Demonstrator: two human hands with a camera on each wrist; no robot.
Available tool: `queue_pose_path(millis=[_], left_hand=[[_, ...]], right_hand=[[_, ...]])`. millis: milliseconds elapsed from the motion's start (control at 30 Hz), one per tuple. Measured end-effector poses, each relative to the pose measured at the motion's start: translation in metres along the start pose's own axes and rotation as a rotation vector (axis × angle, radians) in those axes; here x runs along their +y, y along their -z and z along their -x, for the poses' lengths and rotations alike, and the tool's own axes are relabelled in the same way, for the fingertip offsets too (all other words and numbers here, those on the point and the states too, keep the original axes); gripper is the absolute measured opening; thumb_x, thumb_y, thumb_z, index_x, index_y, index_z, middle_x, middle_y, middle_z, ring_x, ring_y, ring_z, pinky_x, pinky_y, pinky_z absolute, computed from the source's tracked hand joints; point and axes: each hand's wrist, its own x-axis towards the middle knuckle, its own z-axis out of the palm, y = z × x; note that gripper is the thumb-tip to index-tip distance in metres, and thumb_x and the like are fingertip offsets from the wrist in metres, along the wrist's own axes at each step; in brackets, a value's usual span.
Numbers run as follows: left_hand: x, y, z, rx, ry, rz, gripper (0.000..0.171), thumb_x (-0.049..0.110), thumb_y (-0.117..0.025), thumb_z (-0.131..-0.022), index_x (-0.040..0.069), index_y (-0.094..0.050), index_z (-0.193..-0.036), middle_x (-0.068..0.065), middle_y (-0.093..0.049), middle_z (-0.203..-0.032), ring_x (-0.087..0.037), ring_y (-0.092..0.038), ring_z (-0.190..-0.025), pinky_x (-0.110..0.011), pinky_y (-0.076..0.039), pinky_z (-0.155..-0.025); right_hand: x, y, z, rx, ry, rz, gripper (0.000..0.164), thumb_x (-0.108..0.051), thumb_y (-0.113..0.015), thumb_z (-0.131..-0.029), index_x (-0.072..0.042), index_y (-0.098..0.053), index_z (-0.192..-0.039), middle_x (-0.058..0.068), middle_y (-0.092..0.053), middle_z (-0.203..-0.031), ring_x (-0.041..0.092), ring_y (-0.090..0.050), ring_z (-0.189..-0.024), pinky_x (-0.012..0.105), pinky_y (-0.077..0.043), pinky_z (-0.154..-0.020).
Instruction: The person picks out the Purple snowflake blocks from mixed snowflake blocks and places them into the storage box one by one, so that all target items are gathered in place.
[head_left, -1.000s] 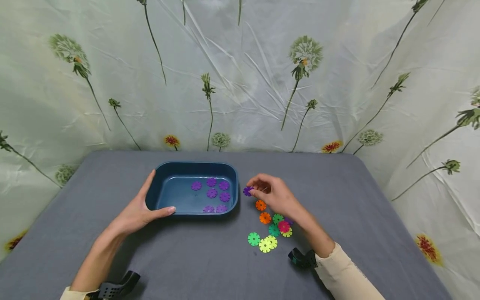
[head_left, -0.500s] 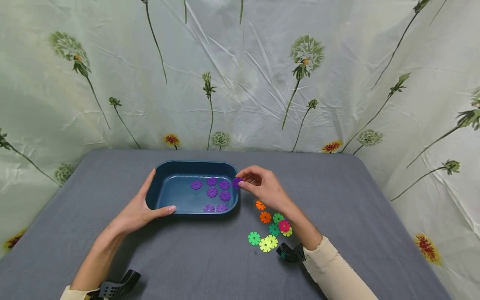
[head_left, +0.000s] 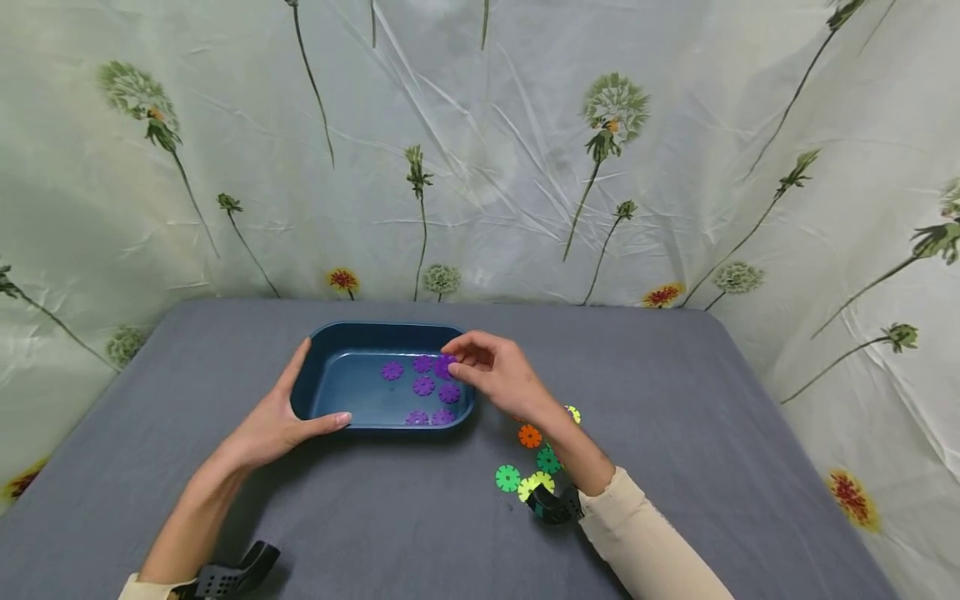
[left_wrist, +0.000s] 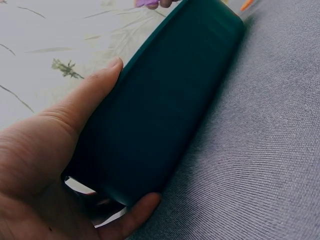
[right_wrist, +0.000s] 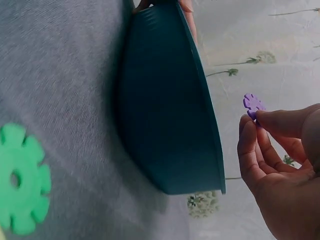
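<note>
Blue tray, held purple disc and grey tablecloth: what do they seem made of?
Blue tray: probably smooth plastic, going by its moulded rounded corners and faint sheen. Purple disc: likely plastic, fairly matte, with solid colour and crisp notches. Grey tablecloth: matte fabric; its weave shows.

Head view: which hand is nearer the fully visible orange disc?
Right. The right hand holds a purple disc over the tray, beyond the orange disc and to its left; the left hand grips the tray's left end, farther off.
</note>
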Motion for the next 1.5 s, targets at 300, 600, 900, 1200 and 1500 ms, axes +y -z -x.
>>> queue_pose_path(millis=[300,600,900,1200,1500], left_hand=[[0.002,-0.002,-0.001,-0.003,0.013,0.008,0.131,0.044,-0.084,-0.085,0.035,0.019,-0.165,-0.024,0.006,-0.175,-0.059,-0.009,-0.156,-0.081,-0.022,-0.112],[0.004,-0.002,-0.001,0.004,0.003,0.015,0.131,0.043,-0.085,-0.085,0.034,0.019,-0.165,-0.024,0.006,-0.175,-0.058,-0.009,-0.156,-0.082,-0.021,-0.113],[0.002,-0.005,-0.001,-0.010,0.017,0.024,0.131,0.044,-0.084,-0.085,0.036,0.019,-0.165,-0.025,0.005,-0.175,-0.058,-0.010,-0.156,-0.081,-0.022,-0.113],[0.002,-0.001,-0.002,0.005,0.021,0.022,0.130,0.044,-0.083,-0.086,0.036,0.020,-0.165,-0.028,0.003,-0.174,-0.059,-0.014,-0.153,-0.081,-0.023,-0.112],[0.003,0.000,-0.002,0.008,0.037,0.012,0.131,0.044,-0.084,-0.086,0.035,0.020,-0.165,-0.028,0.004,-0.174,-0.059,-0.013,-0.154,-0.081,-0.021,-0.114]], right_hand=[[0.000,-0.011,-0.015,-0.026,0.021,0.025,0.022,-0.003,-0.070,-0.098,-0.001,-0.072,-0.120,0.017,-0.071,-0.105,0.012,-0.064,-0.085,0.020,-0.053,-0.074],[0.002,-0.020,-0.025,-0.038,-0.010,0.051,0.022,-0.003,-0.070,-0.097,-0.001,-0.072,-0.119,0.015,-0.070,-0.101,0.009,-0.062,-0.081,0.019,-0.052,-0.072],[0.003,-0.031,-0.031,-0.114,-0.031,0.097,0.020,-0.004,-0.070,-0.098,-0.003,-0.073,-0.118,0.012,-0.069,-0.100,0.010,-0.062,-0.079,0.021,-0.050,-0.070],[-0.001,-0.038,-0.043,-0.188,-0.070,0.123,0.020,-0.003,-0.069,-0.098,0.000,-0.072,-0.118,0.012,-0.069,-0.098,0.011,-0.064,-0.075,0.021,-0.052,-0.068],[-0.003,-0.048,-0.051,-0.215,-0.128,0.249,0.016,-0.003,-0.071,-0.097,-0.005,-0.076,-0.112,0.007,-0.068,-0.091,0.011,-0.059,-0.074,0.018,-0.047,-0.065]])
